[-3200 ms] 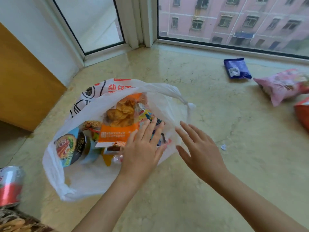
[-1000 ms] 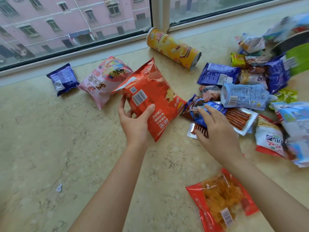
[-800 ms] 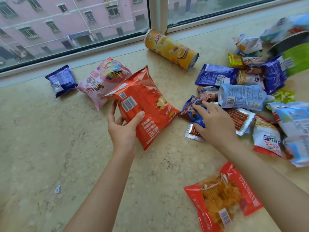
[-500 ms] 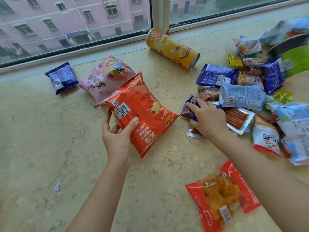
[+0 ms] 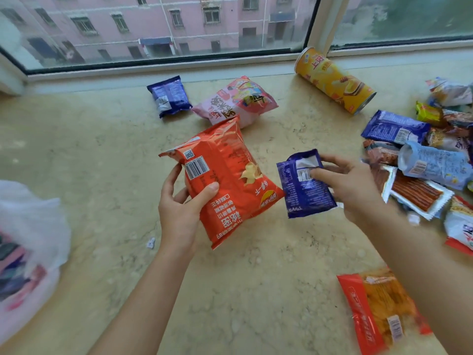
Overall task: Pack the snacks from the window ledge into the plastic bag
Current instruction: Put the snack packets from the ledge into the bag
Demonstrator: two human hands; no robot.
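Left hand [image 5: 183,213] had the orange chip bag [image 5: 225,185] clamped and lifted clear of the ledge [image 5: 102,155], right hand [image 5: 350,185] had just pinched up a purple packet [image 5: 304,185], so both looked ready for the plastic bag [image 5: 30,239] at far left.

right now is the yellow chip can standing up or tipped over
Tipped over. The yellow chip can lies on its side on the ledge by the window, its printed side up and its silver end towards the snack pile.
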